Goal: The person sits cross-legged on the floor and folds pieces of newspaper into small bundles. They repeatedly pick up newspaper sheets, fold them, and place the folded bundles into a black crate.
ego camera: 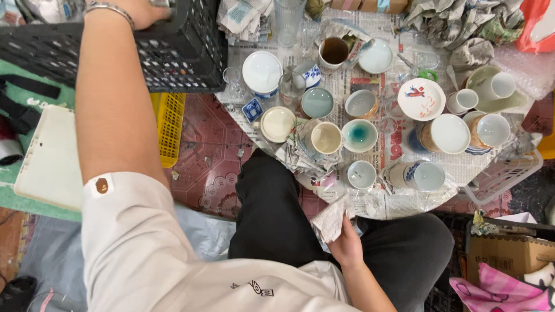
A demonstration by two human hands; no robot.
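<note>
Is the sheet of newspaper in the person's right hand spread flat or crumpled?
Crumpled. The grey printed newspaper sheet is bunched into creased folds in the right hand, held over the lap in black trousers.

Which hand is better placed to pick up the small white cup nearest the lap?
Right hand, probably: it holds crumpled newspaper beside that cup; the left hand reaches the black crate.

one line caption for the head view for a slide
Left hand on black crate, right hand holding crumpled newspaper.
</note>
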